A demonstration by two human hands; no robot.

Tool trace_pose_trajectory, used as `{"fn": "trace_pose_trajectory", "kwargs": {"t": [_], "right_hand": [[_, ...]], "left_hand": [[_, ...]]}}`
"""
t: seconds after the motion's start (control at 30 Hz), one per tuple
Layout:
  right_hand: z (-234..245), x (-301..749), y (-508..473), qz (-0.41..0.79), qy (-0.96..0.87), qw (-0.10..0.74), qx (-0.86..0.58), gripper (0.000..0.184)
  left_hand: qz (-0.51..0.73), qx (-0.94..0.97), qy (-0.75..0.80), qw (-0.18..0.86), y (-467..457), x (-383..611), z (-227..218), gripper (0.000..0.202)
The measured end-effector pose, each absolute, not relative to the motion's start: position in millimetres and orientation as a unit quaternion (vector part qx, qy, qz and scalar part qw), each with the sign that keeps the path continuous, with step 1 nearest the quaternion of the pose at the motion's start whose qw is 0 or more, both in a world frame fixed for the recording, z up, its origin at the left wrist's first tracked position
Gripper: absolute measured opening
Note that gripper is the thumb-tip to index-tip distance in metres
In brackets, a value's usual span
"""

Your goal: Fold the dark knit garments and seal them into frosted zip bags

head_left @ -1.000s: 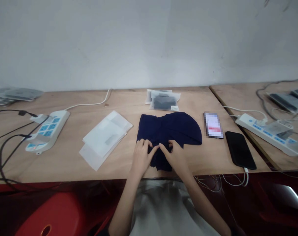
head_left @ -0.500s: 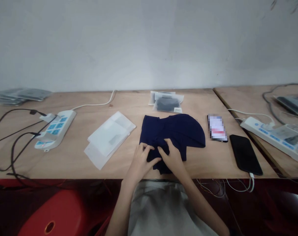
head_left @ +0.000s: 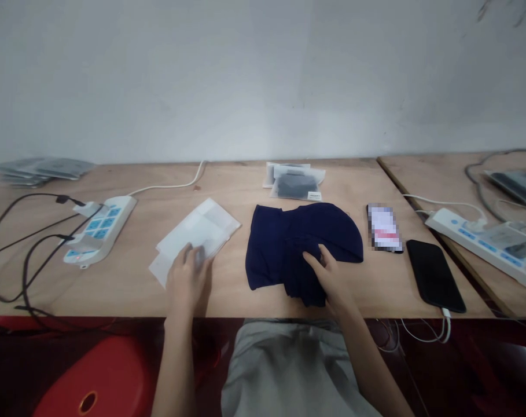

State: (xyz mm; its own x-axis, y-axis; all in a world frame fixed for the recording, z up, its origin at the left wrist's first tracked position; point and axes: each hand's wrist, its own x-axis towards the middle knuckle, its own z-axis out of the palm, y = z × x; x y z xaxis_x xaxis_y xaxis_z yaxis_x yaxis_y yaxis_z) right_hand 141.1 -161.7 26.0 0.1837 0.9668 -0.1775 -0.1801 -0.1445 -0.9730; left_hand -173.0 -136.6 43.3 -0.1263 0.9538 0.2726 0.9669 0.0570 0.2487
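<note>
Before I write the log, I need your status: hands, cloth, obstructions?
Right hand on navy cloth, partly bunched. Left hand at white bags, contact unclear. Only right hand over cloth; lit phone beside.

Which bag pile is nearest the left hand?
The flat whitish bags, left of the navy cloth; the other bag piles, farther back, look darker inside.

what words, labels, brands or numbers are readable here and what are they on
No text can be read anywhere.
White label on the front packet: too small to read.
Lit phone screen: pixelated, unreadable.
White sleeves: no legible print.
Dark blue cloth: no lettering visible.
Left power strip and right power strip: no legible markings.
</note>
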Motion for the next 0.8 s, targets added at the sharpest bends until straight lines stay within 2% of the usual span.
{"fn": "trace_pose_trajectory", "kwargs": {"t": [0.2, 0.4, 0.57, 0.67, 0.8], "right_hand": [[29.4, 144.8, -166.4, 0.529, -0.318, 0.529, -0.582, 0.04], [31.9, 149.2, -169.7, 0.566, -0.292, 0.537, -0.552, 0.044], [41.8, 156.8, -172.2, 0.577, -0.29, 0.544, -0.536, 0.045], [56.1, 162.2, -176.4, 0.587, -0.302, 0.548, -0.514, 0.045], [69.8, 169.7, -183.7, 0.597, -0.316, 0.535, -0.507, 0.055]], "left_hand": [[-0.195, -0.63, -0.751, -0.022, -134.4, -173.0, 48.9, 0.032], [-0.2, -0.615, -0.762, 0.03, -136.0, -163.6, 57.7, 0.027], [-0.319, -0.644, -0.691, 0.076, -146.5, -118.7, 74.4, 0.025], [-0.367, -0.675, -0.638, 0.045, -149.7, -82.7, 76.8, 0.022], [-0.361, -0.739, -0.568, -0.032, -149.9, -46.3, 70.7, 0.022]]}}
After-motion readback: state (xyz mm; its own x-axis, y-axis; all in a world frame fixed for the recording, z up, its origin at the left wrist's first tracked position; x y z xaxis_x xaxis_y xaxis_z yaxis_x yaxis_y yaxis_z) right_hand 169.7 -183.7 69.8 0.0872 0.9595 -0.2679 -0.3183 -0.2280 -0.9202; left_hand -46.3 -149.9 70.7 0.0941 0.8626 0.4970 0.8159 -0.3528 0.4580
